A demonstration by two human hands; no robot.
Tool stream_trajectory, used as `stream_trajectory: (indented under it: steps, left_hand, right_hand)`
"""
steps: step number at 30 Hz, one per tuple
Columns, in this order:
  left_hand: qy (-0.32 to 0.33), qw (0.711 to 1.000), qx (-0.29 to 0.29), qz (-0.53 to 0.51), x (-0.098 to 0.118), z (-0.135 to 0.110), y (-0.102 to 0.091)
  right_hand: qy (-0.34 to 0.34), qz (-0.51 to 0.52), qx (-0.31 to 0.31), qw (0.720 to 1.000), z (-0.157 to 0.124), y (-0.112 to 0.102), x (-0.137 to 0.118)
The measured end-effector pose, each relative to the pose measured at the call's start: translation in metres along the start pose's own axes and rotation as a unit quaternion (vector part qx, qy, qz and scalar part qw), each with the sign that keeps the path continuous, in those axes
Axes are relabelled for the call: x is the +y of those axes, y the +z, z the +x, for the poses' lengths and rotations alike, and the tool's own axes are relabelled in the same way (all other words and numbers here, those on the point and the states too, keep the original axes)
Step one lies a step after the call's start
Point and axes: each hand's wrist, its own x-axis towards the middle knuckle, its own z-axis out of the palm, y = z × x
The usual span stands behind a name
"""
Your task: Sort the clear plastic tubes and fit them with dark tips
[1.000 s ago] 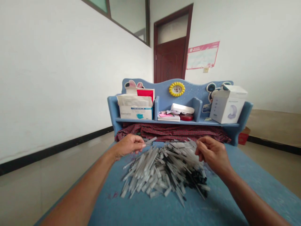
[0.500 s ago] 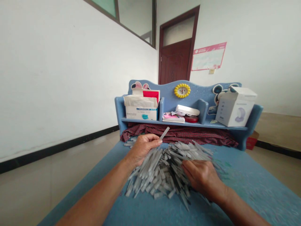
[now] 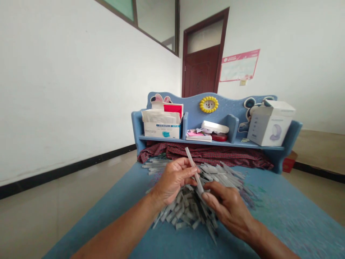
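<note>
Left grip (image 3: pixel 172 182): thumb and fingers pinched on one translucent strip (image 3: pixel 198 182), tilted above the pile (image 3: pixel 185 211). Right grip (image 3: pixel 230 203): thumb and forefinger nearly together at the strip's lower end; whether pinching, cannot tell. Beneath: blue bench (image 3: pixel 285 207). Risk: slack left pinch, or a push from the right, could drop it among lookalikes.

A translucent strip (image 3: pixel 190 157) is held aslant in the left-hand grip (image 3: pixel 174 180), its lower end met by the right-hand grip (image 3: pixel 229 205); similar strips (image 3: pixel 185 208) are heaped beneath.
</note>
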Motion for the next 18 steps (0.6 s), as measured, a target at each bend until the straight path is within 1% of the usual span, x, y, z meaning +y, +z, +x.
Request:
stream_trajectory:
  steps: [2,5,7,9,11,14,15,16,18]
  left_hand:
    - [0.01,1.0,-0.022,-0.011,0.001,-0.003,0.01]
    - [0.029,0.998,-0.042,-0.033,0.004,-0.002,0.024]
    - [0.03,0.997,-0.044,-0.046,0.008,0.002,0.034]
    - [0.025,0.998,-0.028,-0.05,0.013,0.009,0.043]
    - [0.031,0.999,0.016,-0.041,0.017,0.019,0.052]
    - [0.053,0.992,0.114,-0.028,0.021,0.039,0.063]
    - [0.059,0.986,0.157,-0.019,0.022,0.047,0.066]
    - [0.067,0.98,0.187,-0.012,0.024,0.055,0.069]
    - [0.079,0.97,0.228,0.003,0.032,0.072,0.07]
  right_hand:
    - [0.034,0.086,-0.003,0.996,0.003,0.001,-0.005]
    - [0.097,0.208,-0.012,0.973,0.006,0.001,-0.01]
    - [0.126,0.259,-0.007,0.958,0.008,0.0,-0.012]
    - [0.137,0.288,0.014,0.948,0.01,-0.002,-0.016]
    - [0.147,0.314,0.031,0.938,0.016,-0.005,-0.02]
    - [0.167,0.343,0.041,0.924,0.033,-0.013,-0.03]
    - [0.177,0.34,0.044,0.923,0.041,-0.016,-0.035]
    - [0.186,0.328,0.048,0.925,0.048,-0.019,-0.04]
    - [0.201,0.284,0.058,0.936,0.06,-0.021,-0.051]
